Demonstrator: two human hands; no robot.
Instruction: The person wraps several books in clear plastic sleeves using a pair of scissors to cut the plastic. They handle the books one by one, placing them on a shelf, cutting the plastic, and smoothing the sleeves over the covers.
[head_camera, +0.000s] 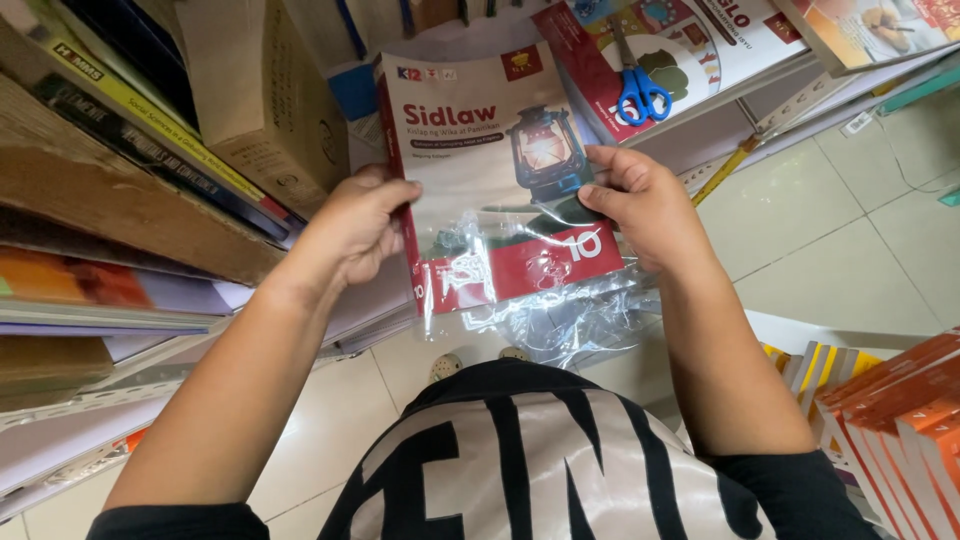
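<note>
Book (490, 170): cream cover, dark red spine and lower band, blue lantern picture. Plastic sleeve (560, 310): clear. Scissors (640, 92): blue handles. Shirt (540, 470): black with pale lettering. Floor tiles (860, 240): cream.

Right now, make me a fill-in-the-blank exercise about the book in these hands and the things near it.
1. Both hands, left hand and right hand, hold a book whose cover pictures a ____.
2. The clear plastic wrap covers the book's ____ end.
3. The scissors lying on the stacked books have ____ handles.
4. The stack of books at the lower right has ____ spines.

Missing words: lantern; lower; blue; orange
</note>
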